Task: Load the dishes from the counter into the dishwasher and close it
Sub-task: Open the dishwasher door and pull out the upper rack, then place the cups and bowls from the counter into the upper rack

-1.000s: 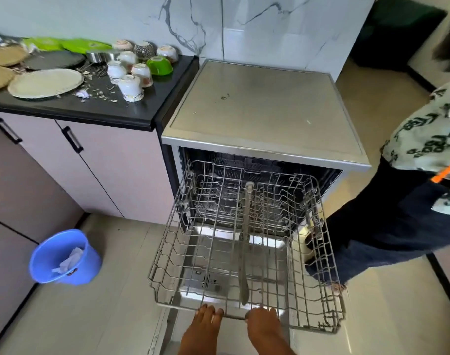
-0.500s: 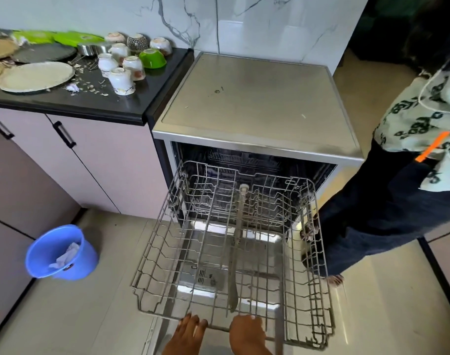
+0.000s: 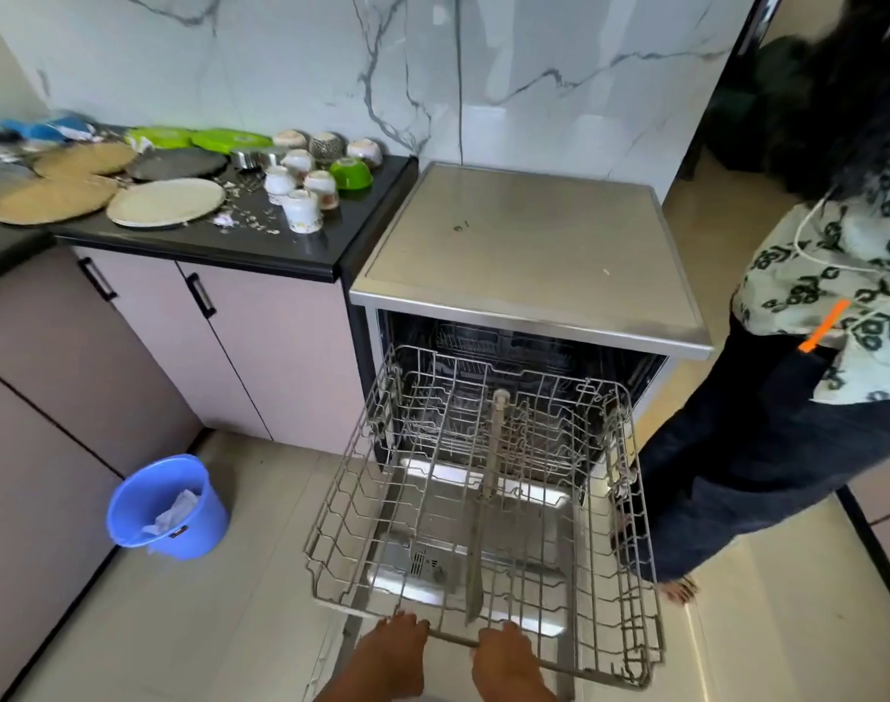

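Early yet: left hand (image 3: 393,651) and right hand (image 3: 503,661) both gripping front rail of empty rack (image 3: 483,499), dishes (image 3: 301,190) unloaded on desk (image 3: 260,245) far up-left, dishwasher (image 3: 529,255) open.

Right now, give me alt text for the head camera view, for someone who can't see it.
Both hands, left hand and right hand, grip the front rail of an empty wire rack pulled out of an open dishwasher. Cups and plates wait on the black counter to the left.
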